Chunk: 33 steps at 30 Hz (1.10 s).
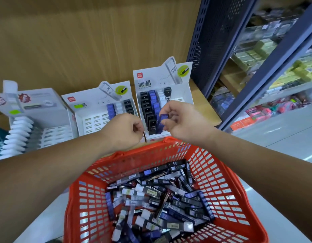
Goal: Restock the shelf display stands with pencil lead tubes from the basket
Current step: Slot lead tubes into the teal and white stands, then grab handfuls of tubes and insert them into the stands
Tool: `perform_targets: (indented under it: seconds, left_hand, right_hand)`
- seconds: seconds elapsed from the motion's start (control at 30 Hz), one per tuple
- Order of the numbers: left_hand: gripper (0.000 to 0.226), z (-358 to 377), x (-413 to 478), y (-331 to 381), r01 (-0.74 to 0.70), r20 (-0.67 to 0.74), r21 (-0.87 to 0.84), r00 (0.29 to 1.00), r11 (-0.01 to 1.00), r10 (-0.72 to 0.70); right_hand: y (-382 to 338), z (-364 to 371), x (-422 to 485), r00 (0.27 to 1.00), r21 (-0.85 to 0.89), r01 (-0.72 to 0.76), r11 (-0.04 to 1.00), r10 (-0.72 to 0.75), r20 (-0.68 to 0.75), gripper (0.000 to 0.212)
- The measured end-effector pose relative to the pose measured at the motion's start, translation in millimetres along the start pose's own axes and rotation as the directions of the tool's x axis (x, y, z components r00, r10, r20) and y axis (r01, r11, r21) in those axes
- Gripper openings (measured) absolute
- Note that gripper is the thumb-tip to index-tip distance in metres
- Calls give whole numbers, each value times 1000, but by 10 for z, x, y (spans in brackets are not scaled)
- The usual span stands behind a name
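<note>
Pencil lead tubes (pixel 160 199): seen from the head view heaped loose in the red basket (pixel 92 199), black, blue and white mixed, below both hands.
Blue tube (pixel 161 125): held nearly upright over the front rows of the right display stand (pixel 162 79).
Right hand (pixel 179 118): the blue tube is pinched between fingertips and thumb.
Left hand (pixel 127 128): fingers are curled, nothing is seen in them; it is kept just left of the blue tube, apart from it.
Middle display stand (pixel 92 102): a few blue, white and black tubes are stood at its back right.
Shelf (pixel 204 109): both stands are carried on it, behind the basket.
</note>
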<state>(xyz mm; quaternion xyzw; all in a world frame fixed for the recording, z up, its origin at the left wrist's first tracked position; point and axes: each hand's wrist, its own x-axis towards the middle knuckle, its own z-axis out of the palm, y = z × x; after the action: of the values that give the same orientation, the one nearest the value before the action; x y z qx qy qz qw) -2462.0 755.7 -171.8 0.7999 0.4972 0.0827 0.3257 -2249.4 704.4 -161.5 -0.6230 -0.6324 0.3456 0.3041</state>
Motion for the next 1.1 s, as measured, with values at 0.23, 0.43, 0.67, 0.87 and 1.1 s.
perform_targets:
  seconds: [0.23,0.43,0.67,0.87,1.1]
  left_hand:
    - [11,-3,-21,-57,9,48,1,999,1000,-9]
    - [12,13,-26,-41,2,67,-1,998,1000,-2]
    - [12,-4,-102,-5,-14,65,26,998,1000,12]
    - [16,-20,-553,-1,42,22,-18,999,999,-42]
    - [11,169,-1334,-36,166,30,-90,986,982,-164]
  right_hand:
    - [103,6,22,997,-187,80,979,-76,31,19]
    - [16,-33,77,988,-396,148,906,-121,91,14]
    - [-25,39,45,977,-493,191,849,-211,16,22]
    - [-55,66,-30,982,-687,167,707,-180,54,30]
    - [-451,139,-570,925,-771,254,585,85,370,33]
